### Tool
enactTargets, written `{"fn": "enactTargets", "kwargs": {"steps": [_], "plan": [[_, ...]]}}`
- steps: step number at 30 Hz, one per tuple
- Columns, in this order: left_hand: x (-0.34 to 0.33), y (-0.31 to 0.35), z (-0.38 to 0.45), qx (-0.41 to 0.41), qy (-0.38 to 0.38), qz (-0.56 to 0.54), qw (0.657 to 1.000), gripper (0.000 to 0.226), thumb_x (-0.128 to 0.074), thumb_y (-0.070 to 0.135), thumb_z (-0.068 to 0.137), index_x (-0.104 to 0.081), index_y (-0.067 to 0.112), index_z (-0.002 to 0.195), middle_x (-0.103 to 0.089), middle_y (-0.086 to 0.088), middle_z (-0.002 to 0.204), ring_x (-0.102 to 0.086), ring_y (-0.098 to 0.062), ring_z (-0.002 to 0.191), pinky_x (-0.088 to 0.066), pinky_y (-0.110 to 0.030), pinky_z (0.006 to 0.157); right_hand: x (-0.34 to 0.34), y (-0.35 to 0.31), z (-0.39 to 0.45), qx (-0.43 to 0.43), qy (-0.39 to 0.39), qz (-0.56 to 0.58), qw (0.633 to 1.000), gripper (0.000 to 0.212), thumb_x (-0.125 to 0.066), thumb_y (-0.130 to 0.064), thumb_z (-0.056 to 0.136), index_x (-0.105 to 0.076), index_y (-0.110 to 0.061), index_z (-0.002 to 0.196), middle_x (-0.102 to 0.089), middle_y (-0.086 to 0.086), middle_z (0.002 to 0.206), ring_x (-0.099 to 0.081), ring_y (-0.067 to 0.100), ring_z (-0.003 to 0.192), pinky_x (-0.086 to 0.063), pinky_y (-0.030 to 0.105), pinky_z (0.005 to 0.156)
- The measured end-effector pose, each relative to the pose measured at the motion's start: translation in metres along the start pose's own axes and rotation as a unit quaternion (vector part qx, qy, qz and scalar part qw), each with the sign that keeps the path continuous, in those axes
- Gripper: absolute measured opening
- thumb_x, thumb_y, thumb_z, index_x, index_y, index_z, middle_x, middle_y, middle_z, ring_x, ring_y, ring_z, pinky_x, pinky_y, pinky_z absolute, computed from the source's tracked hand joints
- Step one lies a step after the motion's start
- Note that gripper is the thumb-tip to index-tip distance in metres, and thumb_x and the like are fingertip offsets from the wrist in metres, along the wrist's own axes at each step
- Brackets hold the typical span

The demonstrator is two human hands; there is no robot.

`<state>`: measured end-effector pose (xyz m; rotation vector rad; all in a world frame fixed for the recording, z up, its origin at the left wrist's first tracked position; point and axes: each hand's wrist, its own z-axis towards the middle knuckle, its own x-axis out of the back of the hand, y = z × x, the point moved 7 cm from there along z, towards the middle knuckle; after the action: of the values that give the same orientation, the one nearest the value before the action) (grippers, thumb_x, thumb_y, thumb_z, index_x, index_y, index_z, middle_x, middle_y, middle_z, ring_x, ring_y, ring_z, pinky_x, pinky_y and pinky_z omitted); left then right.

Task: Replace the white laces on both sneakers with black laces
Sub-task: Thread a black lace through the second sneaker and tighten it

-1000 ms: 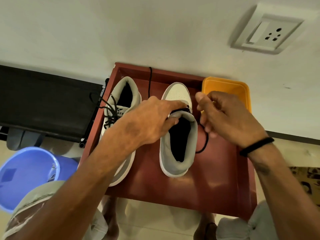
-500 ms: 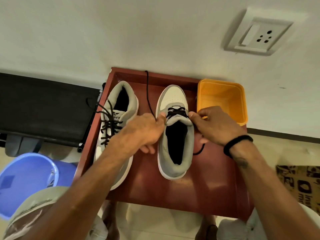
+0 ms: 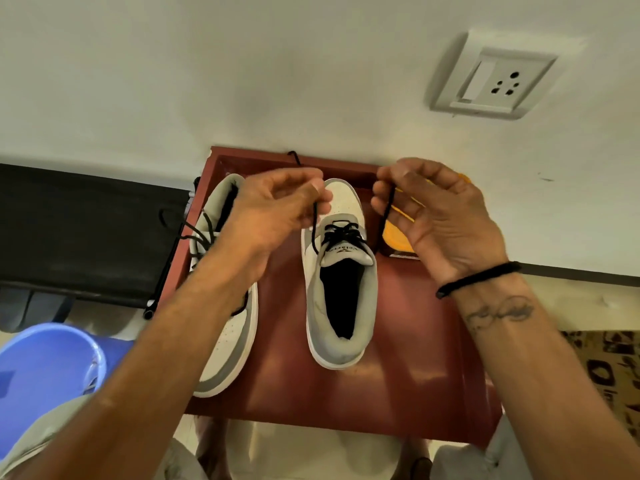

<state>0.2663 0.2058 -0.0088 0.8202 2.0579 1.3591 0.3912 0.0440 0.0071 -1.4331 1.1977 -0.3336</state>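
Two white and grey sneakers stand on a red-brown table (image 3: pixel 398 386). The right sneaker (image 3: pixel 341 282) has a black lace (image 3: pixel 341 233) threaded through its lower eyelets. My left hand (image 3: pixel 277 209) pinches the lace's left end above the toe. My right hand (image 3: pixel 433 213) pinches the right end, held up beside the shoe. Both ends run taut from the eyelets to my fingers. The left sneaker (image 3: pixel 230 348) carries a black lace (image 3: pixel 201 237) and lies partly under my left forearm.
An orange tub (image 3: pixel 398 233) sits at the table's far right corner, mostly behind my right hand. A blue bucket (image 3: pixel 48 368) stands on the floor at left. A black bench (image 3: pixel 86 230) runs along the left. A wall socket (image 3: pixel 491 81) is above.
Both hands rose from the right sneaker's tongue and moved apart toward the toe, pulling the two lace ends up and taut.
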Motion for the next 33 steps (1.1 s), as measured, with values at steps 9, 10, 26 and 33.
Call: {"fn": "enactTargets", "kwargs": {"steps": [9,10,26,33], "plan": [[0.034,0.029,0.019,-0.061,0.056,-0.191,0.978,0.034,-0.064,0.009,0.099,-0.065,-0.002,0.131,-0.077,-0.014,0.106,-0.075,-0.02,0.092,-0.06,-0.03,0.085,0.038,-0.045,0.016,0.109,0.038,0.12,0.986,0.018,-0.059,-0.004,0.1,-0.059,-0.008,0.117,-0.074,0.016,0.117,-0.071,0.024,0.091,-0.058,0.036,0.084],[0.032,0.029,0.019,-0.06,0.049,-0.187,0.979,0.034,-0.063,0.007,0.1,-0.064,-0.001,0.132,-0.077,-0.013,0.107,-0.075,-0.019,0.091,-0.061,-0.03,0.086,0.038,-0.044,0.017,0.103,0.037,0.122,0.986,0.019,-0.059,-0.004,0.1,-0.061,-0.007,0.119,-0.074,0.016,0.118,-0.07,0.022,0.091,-0.058,0.033,0.082],[-0.008,0.007,-0.001,-0.01,-0.038,-0.029,0.999,0.027,-0.072,0.026,0.093,-0.074,0.016,0.118,-0.079,-0.006,0.107,-0.073,-0.018,0.097,-0.055,-0.035,0.09,-0.019,0.007,-0.003,-0.012,-0.172,-0.302,0.938,0.012,-0.071,-0.007,0.094,-0.077,-0.008,0.104,-0.077,0.014,0.09,-0.057,0.015,0.064,-0.046,0.021,0.054],[-0.024,0.016,-0.006,-0.061,-0.068,0.02,0.996,0.022,-0.076,0.016,0.09,-0.075,0.014,0.111,-0.08,-0.005,0.099,-0.077,-0.016,0.093,-0.058,-0.022,0.077,-0.017,0.013,-0.001,-0.039,-0.108,-0.253,0.961,0.025,-0.073,-0.027,0.094,-0.074,-0.014,0.115,-0.079,0.008,0.101,-0.076,0.021,0.09,-0.061,0.039,0.078]]}}
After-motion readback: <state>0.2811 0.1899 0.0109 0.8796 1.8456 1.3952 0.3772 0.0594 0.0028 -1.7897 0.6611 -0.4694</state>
